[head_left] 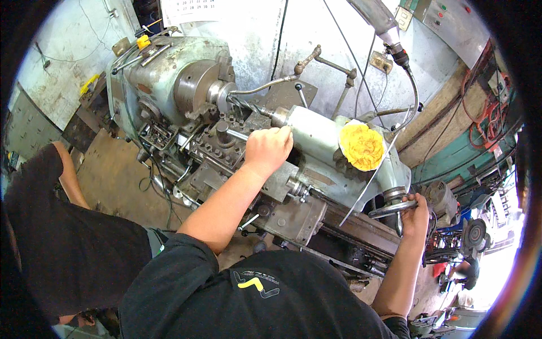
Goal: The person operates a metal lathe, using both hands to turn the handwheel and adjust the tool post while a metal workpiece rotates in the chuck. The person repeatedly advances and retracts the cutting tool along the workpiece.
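A lathe fills the middle of the view. My left hand (270, 150) is closed round the end of the tool post lever (237, 134), just in front of the tailstock (316, 130). Past the lower right end of the tailstock, my right hand (416, 214) grips the rim of its handwheel (390, 209). A twist drill (247, 105) sticks out of the tailstock toward a round metal workpiece (222, 95) in the chuck (195, 86). The drill tip lies at the workpiece face; whether it is inside, I cannot tell. A crumpled yellow cloth (361, 146) rests on the tailstock.
Above the drill hangs a jointed coolant pipe (299, 66). A lamp on a flexible neck (416, 96) stands over the tailstock, and a thin rod (367, 183) leans across it. Another person in a dark shirt (73, 237) is close on my left. Cables (169, 198) dangle before the headstock.
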Available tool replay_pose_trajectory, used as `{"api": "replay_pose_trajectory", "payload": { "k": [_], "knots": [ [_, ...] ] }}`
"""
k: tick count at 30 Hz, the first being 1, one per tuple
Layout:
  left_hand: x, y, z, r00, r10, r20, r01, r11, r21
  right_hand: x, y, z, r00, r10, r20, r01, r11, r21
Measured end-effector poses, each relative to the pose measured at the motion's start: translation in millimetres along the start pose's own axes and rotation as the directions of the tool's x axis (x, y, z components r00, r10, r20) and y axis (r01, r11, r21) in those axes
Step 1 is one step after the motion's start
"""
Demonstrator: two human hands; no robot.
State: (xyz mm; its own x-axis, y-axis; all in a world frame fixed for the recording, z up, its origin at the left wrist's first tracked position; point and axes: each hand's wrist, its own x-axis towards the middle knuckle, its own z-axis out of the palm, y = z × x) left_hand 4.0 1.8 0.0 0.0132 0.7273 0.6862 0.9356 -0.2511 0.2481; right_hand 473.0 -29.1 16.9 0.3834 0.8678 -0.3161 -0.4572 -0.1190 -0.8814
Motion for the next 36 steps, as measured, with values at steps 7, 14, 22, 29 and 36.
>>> {"api": "replay_pose_trajectory", "payload": {
  "k": [7, 14, 22, 29, 36],
  "knots": [
    [-0.1, 2.3, -1.0, 1.0, -0.029, 0.009, 0.029, 0.999, 0.014, -19.5, 25.6, 25.1, 0.969, -0.224, -0.106, 0.205, 0.965, -0.166],
    [0.6, 2.1, 0.6, 1.0, -0.024, -0.015, 0.025, 1.0, 0.014, -38.0, 60.1, 39.3, 0.902, -0.431, -0.026, 0.387, 0.833, -0.396],
    [0.5, 2.7, 1.1, 0.999, -0.01, -0.049, 0.012, 0.999, 0.032, -37.3, 65.6, 38.4, 0.9, -0.436, -0.015, 0.404, 0.846, -0.348],
    [0.3, 2.1, 2.2, 0.999, -0.011, -0.048, 0.013, 0.999, 0.037, -40.6, 63.8, 42.4, 0.902, -0.432, -0.002, 0.404, 0.846, -0.347],
    [0.9, 2.6, 1.2, 0.999, -0.013, -0.035, 0.015, 0.999, 0.051, -39.3, 75.8, 37.4, 0.879, -0.475, 0.044, 0.459, 0.817, -0.351]
  ]
}}
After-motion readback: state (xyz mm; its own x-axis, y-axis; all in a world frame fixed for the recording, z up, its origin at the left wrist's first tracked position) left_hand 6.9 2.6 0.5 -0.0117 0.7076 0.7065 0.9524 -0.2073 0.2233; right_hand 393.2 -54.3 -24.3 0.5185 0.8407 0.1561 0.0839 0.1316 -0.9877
